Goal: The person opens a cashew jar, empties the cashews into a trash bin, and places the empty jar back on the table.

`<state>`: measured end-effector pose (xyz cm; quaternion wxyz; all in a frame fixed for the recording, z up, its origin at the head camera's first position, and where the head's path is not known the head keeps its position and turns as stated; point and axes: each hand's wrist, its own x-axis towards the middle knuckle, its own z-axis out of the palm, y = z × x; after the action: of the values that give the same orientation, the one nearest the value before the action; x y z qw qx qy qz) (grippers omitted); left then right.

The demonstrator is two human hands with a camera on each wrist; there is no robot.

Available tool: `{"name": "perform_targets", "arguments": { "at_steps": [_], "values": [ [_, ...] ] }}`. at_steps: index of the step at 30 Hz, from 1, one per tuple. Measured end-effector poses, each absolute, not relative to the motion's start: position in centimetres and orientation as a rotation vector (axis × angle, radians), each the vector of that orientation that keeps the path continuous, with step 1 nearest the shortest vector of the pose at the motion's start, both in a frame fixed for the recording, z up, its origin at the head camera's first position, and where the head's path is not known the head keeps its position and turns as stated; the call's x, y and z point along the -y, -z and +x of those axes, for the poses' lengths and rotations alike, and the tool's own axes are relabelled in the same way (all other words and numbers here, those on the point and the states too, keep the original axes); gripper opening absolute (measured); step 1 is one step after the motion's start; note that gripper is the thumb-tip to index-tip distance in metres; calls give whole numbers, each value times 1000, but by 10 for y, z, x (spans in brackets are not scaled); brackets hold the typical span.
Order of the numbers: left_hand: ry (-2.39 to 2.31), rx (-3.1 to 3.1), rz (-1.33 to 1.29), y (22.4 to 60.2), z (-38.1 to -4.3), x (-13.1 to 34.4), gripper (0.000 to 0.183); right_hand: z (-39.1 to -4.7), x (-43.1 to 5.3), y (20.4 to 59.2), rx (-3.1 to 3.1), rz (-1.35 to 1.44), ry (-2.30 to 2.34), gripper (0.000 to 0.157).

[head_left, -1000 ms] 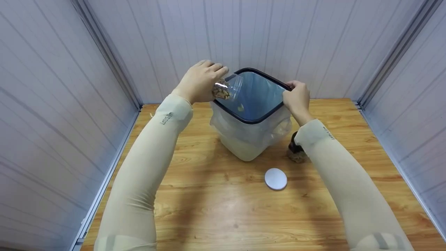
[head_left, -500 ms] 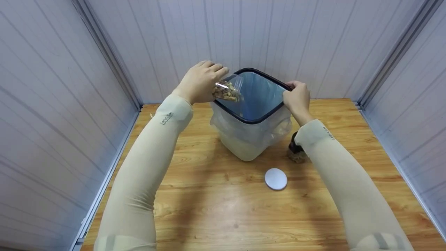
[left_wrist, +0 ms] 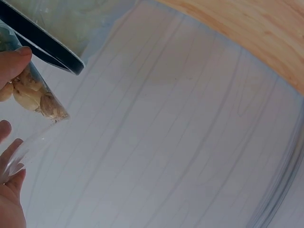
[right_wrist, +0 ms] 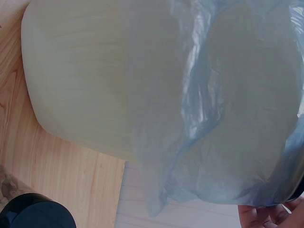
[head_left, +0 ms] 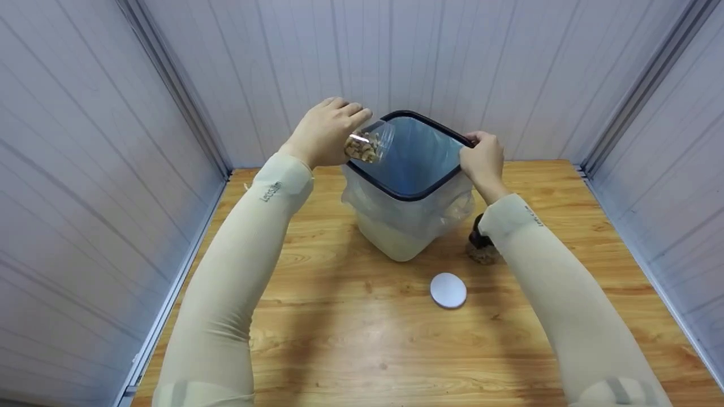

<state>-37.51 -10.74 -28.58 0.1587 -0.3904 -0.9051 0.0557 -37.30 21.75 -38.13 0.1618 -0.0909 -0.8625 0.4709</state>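
Observation:
My left hand holds a clear plastic jar tipped sideways, its mouth over the left part of a trash can. Inside the jar lie tan nuts, perhaps peanuts. In the left wrist view, thumb and fingers curl round the jar. A pale bin liner lines the can and hangs over its black rim. At the rim's right corner, my right hand grips the edge. Only a few of its fingertips show in the right wrist view.
A round white lid lies on the wooden floor in front of the can. Right of the can, partly behind my right sleeve, is a container with a black lid and brownish contents. Panelled walls enclose three sides.
One second ago a pale piece was dropping from the jar into the can. The nuts slid toward the jar's mouth, then back toward its base. Both hands stay almost in place.

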Motion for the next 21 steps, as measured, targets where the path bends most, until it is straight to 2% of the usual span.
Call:
{"name": "perform_targets", "arguments": {
  "at_steps": [21],
  "values": [
    [-269, 2559, -1157, 283, -378, 105, 74, -374, -217, 381, 2468, -263, -1366, 45]
  ]
}}
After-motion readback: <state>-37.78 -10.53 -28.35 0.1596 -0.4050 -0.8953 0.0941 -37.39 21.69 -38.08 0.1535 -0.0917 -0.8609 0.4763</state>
